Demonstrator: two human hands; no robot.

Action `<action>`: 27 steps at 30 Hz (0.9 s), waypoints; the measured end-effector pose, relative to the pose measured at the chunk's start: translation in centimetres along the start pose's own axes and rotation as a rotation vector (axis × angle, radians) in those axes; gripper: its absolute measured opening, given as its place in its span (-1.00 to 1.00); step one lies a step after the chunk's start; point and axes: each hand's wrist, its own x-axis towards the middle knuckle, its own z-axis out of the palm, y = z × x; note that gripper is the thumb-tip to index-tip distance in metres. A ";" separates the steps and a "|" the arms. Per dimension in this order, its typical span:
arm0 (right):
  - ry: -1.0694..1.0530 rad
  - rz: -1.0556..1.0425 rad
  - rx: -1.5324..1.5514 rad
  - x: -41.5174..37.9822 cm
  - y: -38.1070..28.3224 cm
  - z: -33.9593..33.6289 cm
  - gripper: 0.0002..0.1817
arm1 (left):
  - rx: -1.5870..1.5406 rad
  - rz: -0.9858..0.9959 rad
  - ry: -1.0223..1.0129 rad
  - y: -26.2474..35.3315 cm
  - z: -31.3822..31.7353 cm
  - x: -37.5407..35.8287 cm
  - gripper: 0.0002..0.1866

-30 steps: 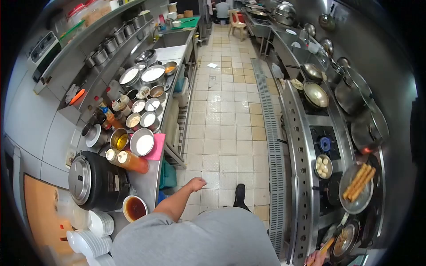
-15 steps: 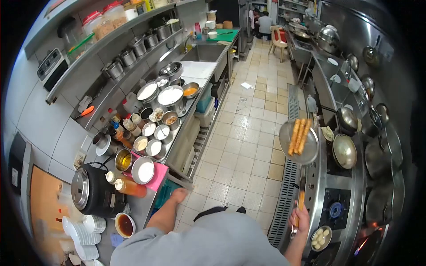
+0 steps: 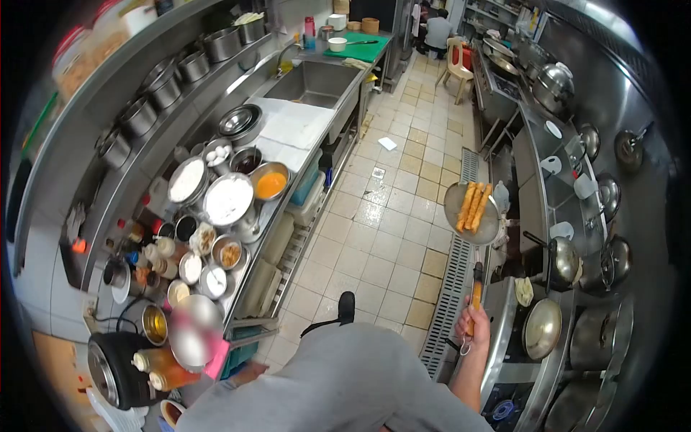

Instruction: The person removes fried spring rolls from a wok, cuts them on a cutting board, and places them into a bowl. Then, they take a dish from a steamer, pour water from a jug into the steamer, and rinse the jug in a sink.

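My right hand (image 3: pixel 472 325) is wrapped round the wooden handle of a round strainer (image 3: pixel 452 205), held out over the floor to the right. Several long golden fried rolls (image 3: pixel 473 207) lie side by side on its mesh. At the lower left my left hand (image 3: pixel 248 373) hangs beside the counter's edge, low and partly in shade, so its fingers are hard to make out. Near it on the counter are a pink cloth (image 3: pixel 217 358), a blurred metal bowl and sauce bottles (image 3: pixel 169 377).
Along the left counter (image 3: pixel 248 284) stand bowls of white powder, an orange liquid bowl (image 3: pixel 271 184) and a sink (image 3: pixel 313 85). Stoves with a wok (image 3: pixel 542 329) line the right. Farther down the aisle are a chair (image 3: pixel 456 63) and a crouching person (image 3: pixel 437 32).
The view has moved forward along the aisle, and the left counter's bowls sit lower in it. My right hand still holds the strainer with the rolls. A dark shoe now shows ahead of my body.
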 end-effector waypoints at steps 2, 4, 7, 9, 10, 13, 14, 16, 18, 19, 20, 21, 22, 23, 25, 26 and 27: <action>0.064 -0.024 0.046 4.0 -2.0 1.1 -0.69 | -0.006 -0.387 -0.120 -4.9 -5.7 12.8 -0.55; 0.127 -0.044 0.048 7.1 -3.9 2.5 -0.71 | 0.226 -0.336 -0.228 -7.5 -15.7 26.3 -0.51; 0.191 -0.074 0.049 12.1 -6.2 2.2 -0.73 | -0.403 -0.564 0.195 -2.0 -34.6 42.8 -0.46; 0.223 -0.128 -0.002 16.0 -7.5 1.0 -0.72 | -0.475 -0.374 0.364 0.7 -43.8 52.3 -0.48; 0.271 -0.123 -0.020 18.1 -8.3 0.7 -0.71 | -0.485 -0.352 0.386 3.1 -48.7 56.3 -0.49; 0.361 -0.121 -0.129 25.5 -10.9 -0.1 -0.69 | -0.500 -0.315 0.407 7.0 -55.4 67.2 -0.54; 0.355 -0.123 -0.121 28.8 -11.6 -0.4 -0.69 | -0.510 -0.313 0.396 7.5 -57.0 70.6 -0.57; 0.348 -0.140 -0.138 34.2 -13.7 -0.7 -0.69 | -0.518 -0.284 0.366 7.5 -57.6 76.4 -0.58; 0.347 -0.106 -0.129 40.5 -16.2 -0.1 -0.68 | -0.433 -0.170 0.329 7.3 -58.4 79.6 -0.61; 0.333 -0.106 -0.125 44.5 -18.0 0.7 -0.67 | -0.432 -0.179 0.335 7.3 -59.6 81.4 -0.61; 0.330 -0.095 -0.087 48.0 -19.7 2.5 -0.67 | -0.481 -0.166 0.325 7.4 -61.3 82.9 -0.61; 0.327 -0.076 -0.091 51.8 -21.3 3.7 -0.67 | -0.535 -0.164 0.304 8.0 -63.2 83.4 -0.61; 0.275 -0.061 -0.112 55.5 -22.8 4.7 -0.66 | -0.464 -0.156 0.340 8.0 -65.5 84.2 -0.64; 0.216 -0.054 -0.140 58.9 -24.5 5.7 -0.66 | -0.485 -0.179 0.341 7.9 -67.3 85.1 -0.64; 0.149 -0.024 -0.164 65.8 -27.7 9.0 -0.65 | -0.827 -0.266 0.503 6.1 -71.8 88.3 -0.68; 0.098 -0.002 -0.165 69.5 -28.8 11.0 -0.65 | -0.998 -0.303 0.537 4.9 -74.0 89.7 -0.69; 0.082 -0.005 -0.175 73.2 -29.9 13.3 -0.65 | -1.005 -0.301 0.555 3.4 -76.4 91.5 -0.69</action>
